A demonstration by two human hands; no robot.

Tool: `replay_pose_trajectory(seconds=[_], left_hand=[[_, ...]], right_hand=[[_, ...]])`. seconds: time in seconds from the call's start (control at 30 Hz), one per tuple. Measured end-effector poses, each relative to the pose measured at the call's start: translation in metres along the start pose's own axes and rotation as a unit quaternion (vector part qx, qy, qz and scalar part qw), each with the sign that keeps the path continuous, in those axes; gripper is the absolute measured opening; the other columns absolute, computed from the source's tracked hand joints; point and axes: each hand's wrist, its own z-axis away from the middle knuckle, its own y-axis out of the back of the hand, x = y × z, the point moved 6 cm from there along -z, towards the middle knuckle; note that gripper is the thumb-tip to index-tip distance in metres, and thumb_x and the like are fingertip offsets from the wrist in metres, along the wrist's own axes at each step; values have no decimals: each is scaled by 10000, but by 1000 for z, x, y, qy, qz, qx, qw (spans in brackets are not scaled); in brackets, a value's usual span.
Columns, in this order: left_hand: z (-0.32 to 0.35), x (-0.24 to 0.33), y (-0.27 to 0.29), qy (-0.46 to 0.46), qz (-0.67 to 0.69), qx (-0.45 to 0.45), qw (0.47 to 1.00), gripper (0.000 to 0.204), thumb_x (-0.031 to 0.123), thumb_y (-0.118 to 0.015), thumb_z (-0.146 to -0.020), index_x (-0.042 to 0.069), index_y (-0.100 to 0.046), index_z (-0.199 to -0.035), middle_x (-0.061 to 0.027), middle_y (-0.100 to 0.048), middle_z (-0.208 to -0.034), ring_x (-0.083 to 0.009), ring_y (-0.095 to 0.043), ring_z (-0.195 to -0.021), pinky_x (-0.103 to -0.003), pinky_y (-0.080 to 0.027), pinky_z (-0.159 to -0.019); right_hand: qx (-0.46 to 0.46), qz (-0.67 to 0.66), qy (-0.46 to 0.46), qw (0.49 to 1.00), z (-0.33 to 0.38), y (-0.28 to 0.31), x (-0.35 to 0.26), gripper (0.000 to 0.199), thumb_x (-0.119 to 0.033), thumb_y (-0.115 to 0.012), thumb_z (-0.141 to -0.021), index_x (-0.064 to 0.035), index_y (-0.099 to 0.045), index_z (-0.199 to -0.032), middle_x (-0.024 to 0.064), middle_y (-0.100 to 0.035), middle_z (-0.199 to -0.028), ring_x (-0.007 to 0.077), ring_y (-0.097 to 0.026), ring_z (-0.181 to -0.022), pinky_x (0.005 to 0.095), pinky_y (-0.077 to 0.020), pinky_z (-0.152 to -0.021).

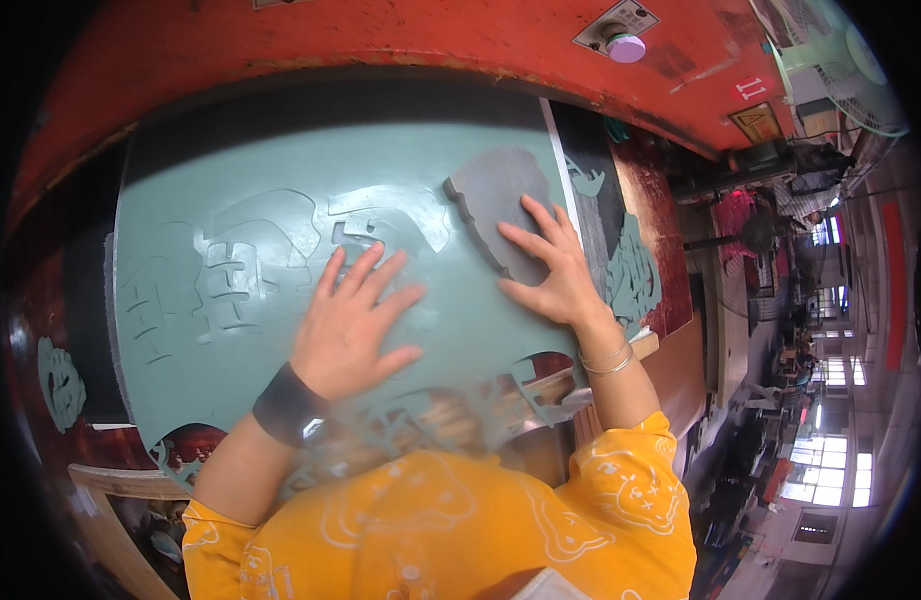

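Observation:
A green sheet lies spread before me, with several shapes cut into it in rows at the left and centre. My left hand is over the sheet's middle, fingers apart, its fingertips at the cut shapes; it holds nothing. A thick grey block with a curved, notched edge, like a cutting die, sits on the sheet at the right. Across the block's right side my right hand rests with fingers spread and thumb near its lower edge. What is under the block is hidden.
A red machine body with a round purple knob spans the far side. Green cut scraps lie at the right, another piece at far left. Sheet offcuts hang over a wooden rail near me. A fan stands upper right.

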Motion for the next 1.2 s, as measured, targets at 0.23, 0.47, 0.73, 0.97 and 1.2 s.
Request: replay_pose_trajectory(seconds=[0.23,0.47,0.73,0.97,1.2], left_hand=[[0,-1,3,-7,10,-5,1000,516,361,-718,-748,139,-599,-1199,-118,-474,-1369,-341,-356,-1337,-548,-205,-1120],[21,-2,36,44,156,29,986,331,189,-701,-786,69,-642,-1089,-131,-627,-1087,-318,-569,-1096,-402,-445,-959],[168,9,22,268,306,76,910,93,56,-632,-847,27,-638,-935,-14,-622,-809,-105,-574,-723,-250,-461,-658],[183,49,-18,108,-82,150,979,170,190,-707,-739,63,-631,-823,-90,-598,-797,-302,-564,-783,-402,-416,-704],[194,54,-16,122,-61,196,971,133,211,-697,-773,90,-657,-812,-78,-638,-803,-299,-601,-793,-404,-445,-715]], right_hand=[[3,-17,-6,1000,4,-1,7,571,-182,-758,-661,-133,-627,-1214,157,-456,-1394,393,-403,-1292,494,-265,-1120],[251,-523,-222,784,21,6,80,360,-213,-553,-943,0,-581,-1232,88,-597,-1222,169,-543,-1136,286,-418,-961],[438,-251,-132,853,54,71,46,452,-194,-597,-908,-5,-503,-1308,138,-503,-1318,241,-477,-1209,358,-359,-1033],[600,-33,9,799,17,122,-43,712,-345,-597,-880,-54,-288,-1451,246,-229,-1483,429,-183,-1373,543,-136,-1114],[578,-78,24,812,79,98,-33,713,-335,-583,-893,-16,-271,-1449,261,-233,-1476,423,-197,-1371,510,-145,-1123]])
